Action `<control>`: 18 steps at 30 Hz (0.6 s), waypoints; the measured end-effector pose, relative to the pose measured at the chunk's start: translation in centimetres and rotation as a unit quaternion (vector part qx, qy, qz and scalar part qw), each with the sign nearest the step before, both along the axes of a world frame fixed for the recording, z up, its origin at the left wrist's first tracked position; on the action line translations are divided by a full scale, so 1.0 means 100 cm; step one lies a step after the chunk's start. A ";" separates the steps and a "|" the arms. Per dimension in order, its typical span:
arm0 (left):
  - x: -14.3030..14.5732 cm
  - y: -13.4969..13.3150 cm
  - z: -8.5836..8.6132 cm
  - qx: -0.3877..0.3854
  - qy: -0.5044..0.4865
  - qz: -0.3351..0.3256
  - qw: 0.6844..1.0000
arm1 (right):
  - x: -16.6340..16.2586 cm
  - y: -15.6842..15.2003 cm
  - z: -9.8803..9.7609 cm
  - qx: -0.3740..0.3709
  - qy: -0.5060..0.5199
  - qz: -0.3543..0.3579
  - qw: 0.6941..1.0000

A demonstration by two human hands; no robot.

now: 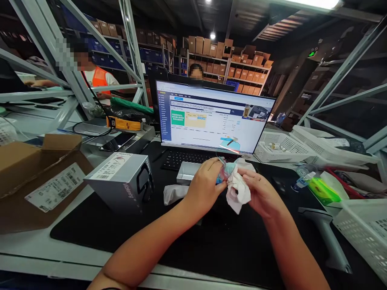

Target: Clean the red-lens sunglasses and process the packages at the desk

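In front of the monitor, my left hand (205, 181) grips a shiny, see-through object with blue and pink tints (223, 173); fingers and cloth cover most of it, so its kind is unclear. My right hand (260, 189) presses a crumpled white cloth (238, 193) against that object, fingers closed on the cloth. Just behind my left hand lies an open, shallow white box (187, 173). A whitish pouch-like piece (173, 194) rests on the black mat (211, 253) beside my left wrist. Further left, a grey printed carton (117, 185) stands upright.
A monitor (211, 117) and keyboard (177, 161) stand behind my hands. At left sits an open cardboard box (60, 189). To the right are a handheld scanner (326, 237), white baskets (365, 225), a small bottle (304, 181) and a neon-yellow pack (325, 190). Two people work beyond.
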State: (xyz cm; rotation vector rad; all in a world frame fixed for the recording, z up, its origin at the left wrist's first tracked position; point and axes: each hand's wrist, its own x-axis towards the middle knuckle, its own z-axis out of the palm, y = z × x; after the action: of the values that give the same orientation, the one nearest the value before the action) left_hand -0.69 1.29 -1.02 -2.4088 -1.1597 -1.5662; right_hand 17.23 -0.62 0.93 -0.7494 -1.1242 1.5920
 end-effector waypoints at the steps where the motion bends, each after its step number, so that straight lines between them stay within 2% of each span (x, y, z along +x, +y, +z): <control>1: -0.001 -0.001 0.001 0.000 0.001 0.006 1.000 | 0.003 0.001 0.000 0.010 0.004 0.027 1.000; 4: -0.004 -0.003 0.003 -0.001 0.005 0.025 1.000 | 0.011 0.006 -0.005 0.047 -0.016 0.091 0.995; 6: -0.004 -0.004 0.003 -0.011 0.008 0.030 0.999 | 0.013 0.010 -0.011 0.077 -0.053 0.095 0.991; 11: -0.002 -0.006 0.002 -0.024 0.019 0.019 0.999 | 0.005 0.015 -0.021 0.126 -0.113 -0.008 0.986; 14: 0.000 -0.007 0.000 -0.024 0.038 0.016 0.999 | 0.000 0.016 -0.022 0.133 -0.089 -0.023 0.987; 18: 0.004 -0.010 -0.004 -0.008 0.073 0.015 0.997 | -0.010 0.015 -0.024 0.097 -0.049 -0.074 0.991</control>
State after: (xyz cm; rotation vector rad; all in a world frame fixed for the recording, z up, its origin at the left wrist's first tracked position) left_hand -0.34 0.31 -1.44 -2.4558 -1.1789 -1.3517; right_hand 16.27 0.90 -1.51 -0.7689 -1.2449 1.3140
